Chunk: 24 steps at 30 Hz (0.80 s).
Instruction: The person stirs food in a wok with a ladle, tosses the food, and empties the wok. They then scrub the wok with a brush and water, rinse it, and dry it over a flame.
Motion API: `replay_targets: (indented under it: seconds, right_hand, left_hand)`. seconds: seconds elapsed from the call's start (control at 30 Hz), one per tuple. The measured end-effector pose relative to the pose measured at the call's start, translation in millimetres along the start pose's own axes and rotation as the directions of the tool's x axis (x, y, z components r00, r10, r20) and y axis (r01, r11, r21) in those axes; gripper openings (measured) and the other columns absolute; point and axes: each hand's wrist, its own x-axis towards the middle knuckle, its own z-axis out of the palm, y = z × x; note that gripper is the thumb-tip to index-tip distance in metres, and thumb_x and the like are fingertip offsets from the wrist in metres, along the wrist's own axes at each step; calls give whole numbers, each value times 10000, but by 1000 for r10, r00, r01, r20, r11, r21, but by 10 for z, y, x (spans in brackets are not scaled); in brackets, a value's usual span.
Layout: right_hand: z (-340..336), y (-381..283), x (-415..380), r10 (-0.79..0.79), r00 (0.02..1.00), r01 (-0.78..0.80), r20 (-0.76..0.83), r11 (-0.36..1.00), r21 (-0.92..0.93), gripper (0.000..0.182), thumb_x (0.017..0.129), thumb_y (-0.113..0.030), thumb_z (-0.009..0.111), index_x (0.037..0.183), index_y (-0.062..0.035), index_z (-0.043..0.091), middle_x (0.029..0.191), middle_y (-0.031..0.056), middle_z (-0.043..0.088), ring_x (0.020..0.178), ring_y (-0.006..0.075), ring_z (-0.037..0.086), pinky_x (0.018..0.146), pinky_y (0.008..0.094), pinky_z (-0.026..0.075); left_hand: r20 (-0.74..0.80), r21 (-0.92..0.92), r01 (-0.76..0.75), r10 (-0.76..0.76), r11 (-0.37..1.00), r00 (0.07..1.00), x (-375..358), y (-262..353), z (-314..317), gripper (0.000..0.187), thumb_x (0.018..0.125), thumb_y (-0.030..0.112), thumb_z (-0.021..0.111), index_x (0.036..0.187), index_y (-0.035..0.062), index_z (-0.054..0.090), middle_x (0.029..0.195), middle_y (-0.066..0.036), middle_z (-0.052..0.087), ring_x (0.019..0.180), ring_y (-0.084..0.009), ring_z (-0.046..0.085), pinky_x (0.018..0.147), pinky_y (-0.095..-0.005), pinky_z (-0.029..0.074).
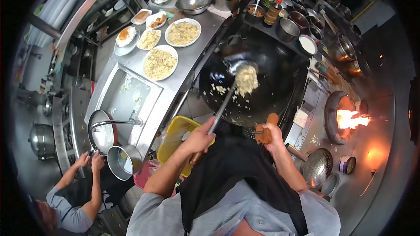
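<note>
Just below the middle of the frame, the person's left hand (199,139) was closed around the long handle of a ladle (238,76), whose bowl, heaped with fried rice (247,79), hung over the one big black wok (249,78) at centre. More loose rice lay scattered on the wok's inner wall. The right hand (269,134) was clamped on an orange cloth (265,132) wrapped at the wok's near rim, so the two hands were well apart, one on each tool. To the right, one burner opening (345,118) showed open flame, and one perforated skimmer (318,167) lay at lower right. On the steel counter (192,57) in the upper left stood three white plates of fried rice (160,63), with one more plate holding rice and an orange topping (126,36) beside them. At the top sat two large metal bowls (194,1), one filled with yellow liquid. In the lower left corner, a co-worker's two hands (89,161) were close together beside a pan (103,132) near a steel pot (121,162).
</note>
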Motion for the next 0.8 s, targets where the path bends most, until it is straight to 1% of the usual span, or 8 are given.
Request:
replay_targets:
  seconds: [0.1, 0.17, 0.27, 0.53, 0.6, 0.67, 0.73, 0.8]
  right_hand:
    - [225, -200, 8, -83, 995, 86, 50, 994, -62, 347, 764, -186, 630, 1054, -8, 562, 948, 122, 631, 812, 275, 641, 637, 439, 544]
    - [334, -379, 28, -78, 994, 83, 77, 994, -72, 342, 764, -175, 628, 1057, -10, 565, 952, 117, 628, 824, 267, 640, 651, 436, 543]
    - [439, -529, 203, -88, 988, 99, 128, 992, -79, 330, 763, -163, 625, 1054, -16, 569, 951, 111, 625, 829, 258, 639, 665, 432, 541]
    - [583, -912, 423, -5, 985, 38, 172, 982, -186, 325, 760, -168, 613, 1042, -14, 566, 929, 122, 629, 811, 261, 628, 663, 434, 533]
    - [564, -968, 493, 10, 978, 27, 209, 985, -170, 346, 756, -165, 614, 1062, -11, 561, 949, 131, 638, 816, 266, 628, 682, 425, 532]
    - [566, -1019, 526, 9, 975, 26, 223, 987, -156, 299, 788, -129, 591, 1045, 21, 566, 941, 129, 629, 825, 275, 643, 684, 436, 547]
    - [597, -1068, 565, 14, 976, 20, 218, 988, -155, 363, 749, -149, 619, 1077, -5, 556, 958, 127, 640, 834, 261, 633, 702, 419, 535]
    - [626, -1103, 589, 19, 973, 15, 232, 989, -144, 321, 771, -132, 605, 1058, 7, 561, 948, 126, 634, 827, 261, 637, 697, 423, 540]
  left_hand:
    - [-64, -132, -35, 27, 991, 998, 37, 37, -50, 716, 911, 54, 538, 1546, 131, 217, 686, -27, 511, 453, -112, 482, 419, -274, 443]
    - [-109, -366, -62, 23, 928, 994, 5, 130, -73, 721, 912, 20, 527, 1549, 130, 209, 657, -9, 480, 445, -110, 462, 409, -267, 426]
    - [-156, -451, -125, 60, 884, 986, 29, 139, -35, 758, 911, 2, 531, 1557, 114, 150, 656, 5, 458, 471, -95, 442, 399, -255, 426]
    - [-376, -451, -242, 63, 859, 924, 145, 299, 53, 732, 906, -14, 511, 1552, 126, 196, 648, -11, 477, 434, -109, 440, 386, -255, 400]
    - [-322, -708, -261, 29, 657, 946, 160, 323, 0, 733, 900, -24, 502, 1551, 122, 197, 654, -21, 477, 411, -113, 427, 377, -247, 385]
    - [-273, -778, -237, 26, 582, 962, 111, 332, -51, 674, 938, 41, 488, 1543, 192, 230, 631, -12, 465, 373, -116, 421, 361, -250, 348]
    - [-189, -903, -222, 124, 367, 974, 92, 327, -94, 669, 945, 61, 485, 1542, 211, 224, 628, -11, 471, 366, -126, 430, 358, -274, 351]
    - [-183, -909, -220, 135, 355, 974, 69, 350, -125, 665, 947, 80, 486, 1542, 209, 217, 619, -10, 470, 363, -133, 433, 358, -285, 353]
